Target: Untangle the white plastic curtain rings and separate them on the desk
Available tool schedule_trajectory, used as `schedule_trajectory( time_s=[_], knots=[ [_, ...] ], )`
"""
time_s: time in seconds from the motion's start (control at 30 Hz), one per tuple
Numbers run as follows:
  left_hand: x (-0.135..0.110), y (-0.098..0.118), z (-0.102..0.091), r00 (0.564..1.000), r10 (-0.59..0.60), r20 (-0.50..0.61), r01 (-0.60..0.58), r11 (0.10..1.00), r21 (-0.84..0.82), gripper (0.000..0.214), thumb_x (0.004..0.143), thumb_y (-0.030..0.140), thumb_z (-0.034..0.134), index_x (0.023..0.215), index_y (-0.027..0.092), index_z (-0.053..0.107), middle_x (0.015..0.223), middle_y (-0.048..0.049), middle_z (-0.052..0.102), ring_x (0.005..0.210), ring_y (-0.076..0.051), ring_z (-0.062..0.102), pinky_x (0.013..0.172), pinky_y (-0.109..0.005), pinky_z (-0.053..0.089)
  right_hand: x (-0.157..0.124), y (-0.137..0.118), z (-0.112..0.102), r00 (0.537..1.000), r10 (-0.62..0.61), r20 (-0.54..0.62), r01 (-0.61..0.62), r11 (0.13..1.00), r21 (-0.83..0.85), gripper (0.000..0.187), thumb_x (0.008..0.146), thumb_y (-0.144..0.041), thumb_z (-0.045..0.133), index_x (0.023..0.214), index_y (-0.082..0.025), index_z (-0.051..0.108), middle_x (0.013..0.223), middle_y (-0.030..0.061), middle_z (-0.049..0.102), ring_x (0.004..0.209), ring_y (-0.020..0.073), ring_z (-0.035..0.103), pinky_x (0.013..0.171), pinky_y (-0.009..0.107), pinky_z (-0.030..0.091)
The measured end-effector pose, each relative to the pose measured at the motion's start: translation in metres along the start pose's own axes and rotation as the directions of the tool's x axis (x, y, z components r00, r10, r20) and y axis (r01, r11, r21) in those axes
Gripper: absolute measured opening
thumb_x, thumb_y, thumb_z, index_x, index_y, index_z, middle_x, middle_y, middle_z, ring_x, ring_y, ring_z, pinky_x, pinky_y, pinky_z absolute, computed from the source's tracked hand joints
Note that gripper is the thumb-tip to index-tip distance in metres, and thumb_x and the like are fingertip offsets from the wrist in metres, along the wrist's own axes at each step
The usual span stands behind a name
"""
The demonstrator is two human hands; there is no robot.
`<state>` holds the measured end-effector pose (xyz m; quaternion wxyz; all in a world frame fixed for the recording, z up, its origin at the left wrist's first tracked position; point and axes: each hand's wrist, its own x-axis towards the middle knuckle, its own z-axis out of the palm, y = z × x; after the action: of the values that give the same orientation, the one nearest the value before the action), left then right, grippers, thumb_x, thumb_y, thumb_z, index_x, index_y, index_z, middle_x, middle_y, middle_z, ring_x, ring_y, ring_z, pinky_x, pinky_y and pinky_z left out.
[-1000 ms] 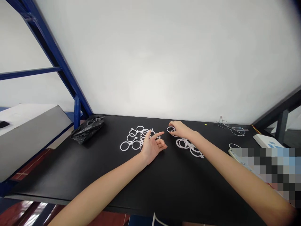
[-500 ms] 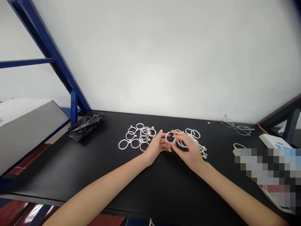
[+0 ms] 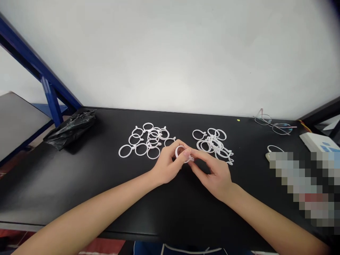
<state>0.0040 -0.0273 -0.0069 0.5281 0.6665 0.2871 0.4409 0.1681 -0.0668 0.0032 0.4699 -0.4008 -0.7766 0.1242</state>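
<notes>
Both my hands meet over the middle of the black table (image 3: 79,184). My left hand (image 3: 168,165) and my right hand (image 3: 212,173) pinch one white plastic ring (image 3: 181,153) between their fingertips. A spread heap of white rings (image 3: 145,141) lies just beyond my left hand. A tighter heap of white rings (image 3: 214,144) lies just beyond my right hand. Each ring has a small tab on its rim.
A crumpled black plastic bag (image 3: 69,128) lies at the table's far left. Wire-framed glasses (image 3: 275,124) rest at the far right by the wall. A white box (image 3: 320,141) and a blurred-out patch sit at the right edge. A blue steel frame (image 3: 45,85) stands left.
My right hand lifted a ring from the far right heap and carried it to my left hand. Both hands now pinch it together, nearer to me. The camera tipped downward.
</notes>
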Motion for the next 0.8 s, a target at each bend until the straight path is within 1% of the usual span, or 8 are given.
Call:
schedule_trajectory(
  time_s=[0.07,0.13,0.17,0.23,0.37,0.5,0.67,0.8],
  knots=[
    [0.0000,-0.0014,-0.0004,1.000,0.003,-0.015,-0.003,1.000,0.012,0.032,0.096,0.046,0.046,0.087,0.016,0.053,0.067,0.0018,0.055,0.054,-0.008,0.049,0.054,-0.022,0.039,0.0009,0.0013,-0.0017,0.999,-0.018,-0.049,0.019,1.000,0.016,0.028,0.087,-0.008,0.061,0.109,-0.024,0.063,0.106,0.0035,0.073,0.084,0.0151,0.071,0.079,0.028,0.059],
    [0.0002,-0.0027,-0.0007,0.999,0.006,-0.034,-0.006,1.000,0.028,0.032,0.096,0.046,0.046,0.085,0.016,0.052,0.061,0.0036,0.051,0.051,-0.009,0.048,0.052,-0.022,0.038,0.0025,0.0024,-0.0026,0.997,0.015,-0.070,-0.013,0.999,0.032,0.019,0.086,-0.012,0.064,0.102,-0.022,0.064,0.097,0.0041,0.072,0.076,0.0151,0.069,0.073,0.029,0.058],
    [0.0002,-0.0033,-0.0009,0.999,0.008,-0.044,-0.006,0.999,0.035,0.033,0.096,0.046,0.045,0.084,0.017,0.052,0.058,0.0044,0.049,0.050,-0.009,0.048,0.052,-0.022,0.038,0.0033,0.0027,-0.0030,0.998,0.036,-0.059,-0.034,0.999,0.035,0.013,0.086,-0.014,0.065,0.096,-0.021,0.064,0.088,0.0033,0.071,0.072,0.0146,0.066,0.068,0.029,0.056],
    [0.0004,-0.0042,-0.0011,0.998,0.015,-0.059,-0.012,0.999,0.047,0.034,0.097,0.046,0.043,0.083,0.017,0.053,0.055,0.0049,0.047,0.049,-0.009,0.049,0.052,-0.022,0.038,0.0045,0.0028,-0.0035,0.998,0.061,0.020,-0.062,0.997,0.048,0.002,0.088,-0.018,0.063,0.087,-0.020,0.063,0.072,0.0006,0.064,0.063,0.0128,0.060,0.060,0.026,0.052],
    [0.0004,-0.0044,-0.0018,0.998,0.031,-0.055,-0.026,0.997,0.077,0.038,0.098,0.045,0.040,0.079,0.016,0.054,0.053,0.0050,0.046,0.048,-0.009,0.047,0.052,-0.022,0.039,0.0045,0.0026,-0.0047,0.982,0.088,0.169,-0.107,0.989,0.103,0.017,0.094,-0.021,0.052,0.079,-0.019,0.060,0.061,-0.0024,0.055,0.053,0.0101,0.052,0.052,0.023,0.044],
    [0.0005,-0.0040,-0.0025,0.998,0.008,-0.060,-0.004,0.998,0.066,0.037,0.096,0.046,0.043,0.079,0.016,0.055,0.053,0.0055,0.044,0.046,-0.008,0.048,0.049,-0.021,0.039,0.0042,0.0036,-0.0062,0.965,0.162,0.208,-0.194,0.970,0.144,0.023,0.095,-0.025,0.052,0.074,-0.019,0.058,0.057,-0.0036,0.056,0.050,0.0090,0.053,0.052,0.022,0.044],
    [0.0001,-0.0035,-0.0030,0.997,-0.030,-0.070,0.035,0.997,0.073,0.039,0.096,0.047,0.040,0.077,0.017,0.055,0.051,0.0055,0.044,0.043,-0.008,0.048,0.048,-0.020,0.039,0.0040,0.0034,-0.0060,0.923,0.256,0.289,-0.332,0.907,0.257,0.027,0.096,-0.032,0.053,0.072,-0.019,0.059,0.058,-0.0033,0.061,0.049,0.0094,0.060,0.053,0.021,0.049],
    [0.0004,-0.0023,-0.0036,0.996,-0.046,-0.076,0.053,0.995,0.084,0.038,0.095,0.046,0.041,0.075,0.017,0.055,0.049,0.0053,0.045,0.042,-0.009,0.048,0.048,-0.020,0.039,0.0028,0.0025,-0.0049,0.911,0.286,0.296,-0.366,0.891,0.267,0.030,0.096,-0.034,0.052,0.069,-0.020,0.058,0.054,-0.0031,0.062,0.049,0.0105,0.061,0.054,0.022,0.051]
  ],
)
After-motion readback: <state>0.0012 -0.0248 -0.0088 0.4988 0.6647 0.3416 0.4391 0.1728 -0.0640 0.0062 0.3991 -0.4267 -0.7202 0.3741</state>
